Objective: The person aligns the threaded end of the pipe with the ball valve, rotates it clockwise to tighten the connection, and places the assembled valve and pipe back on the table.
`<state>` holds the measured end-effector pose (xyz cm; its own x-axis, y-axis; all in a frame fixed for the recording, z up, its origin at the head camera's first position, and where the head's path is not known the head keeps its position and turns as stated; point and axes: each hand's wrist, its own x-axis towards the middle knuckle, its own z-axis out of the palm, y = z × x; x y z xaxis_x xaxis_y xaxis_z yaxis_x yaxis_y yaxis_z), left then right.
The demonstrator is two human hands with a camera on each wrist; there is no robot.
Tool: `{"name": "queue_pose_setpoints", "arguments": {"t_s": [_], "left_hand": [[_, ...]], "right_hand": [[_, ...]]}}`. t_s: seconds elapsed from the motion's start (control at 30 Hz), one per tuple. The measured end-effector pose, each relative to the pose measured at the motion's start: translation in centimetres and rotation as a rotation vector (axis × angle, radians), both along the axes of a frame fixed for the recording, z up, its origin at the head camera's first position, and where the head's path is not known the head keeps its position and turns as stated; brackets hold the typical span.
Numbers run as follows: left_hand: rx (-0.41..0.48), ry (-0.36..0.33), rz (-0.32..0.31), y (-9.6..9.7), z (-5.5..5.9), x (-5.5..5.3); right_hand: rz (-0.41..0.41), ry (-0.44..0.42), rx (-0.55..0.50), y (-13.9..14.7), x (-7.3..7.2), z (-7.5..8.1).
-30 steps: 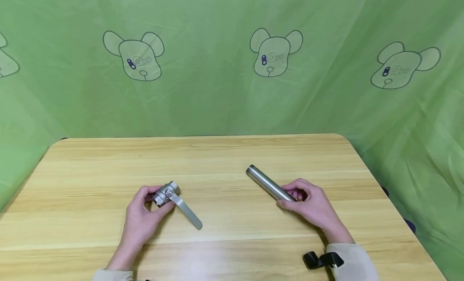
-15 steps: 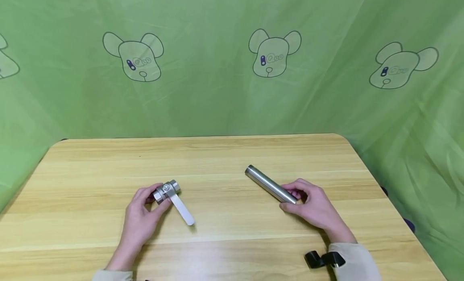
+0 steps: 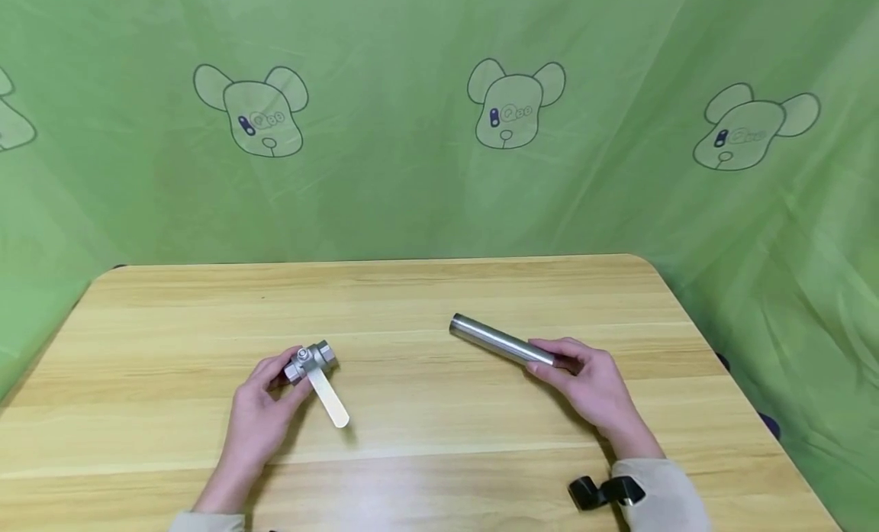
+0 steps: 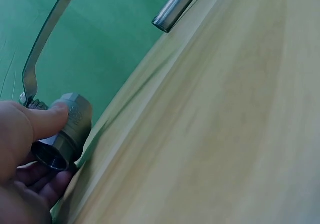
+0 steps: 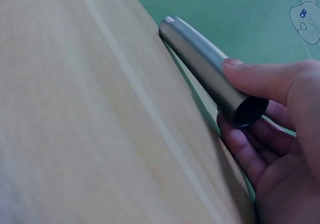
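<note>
My left hand (image 3: 261, 417) grips a metal ball valve (image 3: 317, 358) by its body, thumb on the near side and fingers behind. The valve's flat lever handle (image 3: 330, 398) points toward me and slightly right. In the left wrist view the valve body (image 4: 75, 119) shows an open round end facing the camera. A steel pipe (image 3: 497, 341) is pinched near its right end by my right hand (image 3: 597, 387), its far end pointing left and away. Threads show on the pipe's tip (image 4: 162, 23) in the left wrist view. The pipe's hollow near end (image 5: 250, 112) sits between thumb and fingers.
Both hands are over a light wooden table (image 3: 384, 303). Behind it hangs a green curtain (image 3: 384, 173) with bear-head outlines. A black strap with a clip (image 3: 604, 492) is on the right sleeve (image 3: 662, 494).
The valve has turned in my left hand, so its lever has swung toward me and left. My right hand has shifted slightly left, and the pipe has turned flatter across the view.
</note>
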<state>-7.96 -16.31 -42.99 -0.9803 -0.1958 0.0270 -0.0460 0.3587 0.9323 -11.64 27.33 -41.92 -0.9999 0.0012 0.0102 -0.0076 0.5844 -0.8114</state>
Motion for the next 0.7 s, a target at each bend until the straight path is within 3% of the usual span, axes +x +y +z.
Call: {"name": "queue_pose_setpoints", "arguments": {"t_s": [0.13, 0.3, 0.47, 0.7], "left_hand": [[0.051, 0.026, -0.027, 0.2, 0.0, 0.1], [0.148, 0.008, -0.098, 0.6, 0.0, 0.1], [0.198, -0.048, -0.153, 1.1, 0.1, 0.3], [0.211, -0.031, -0.240, 2.2, 0.0, 0.5]], "right_hand": [[-0.002, -0.024, -0.118, -0.2, 0.0, 0.1], [0.024, -0.069, -0.279, -1.2, 0.0, 0.0], [0.072, -0.076, -0.332, -2.4, 0.1, -0.2], [0.139, -0.080, -0.405, -3.3, 0.2, -0.2]]}}
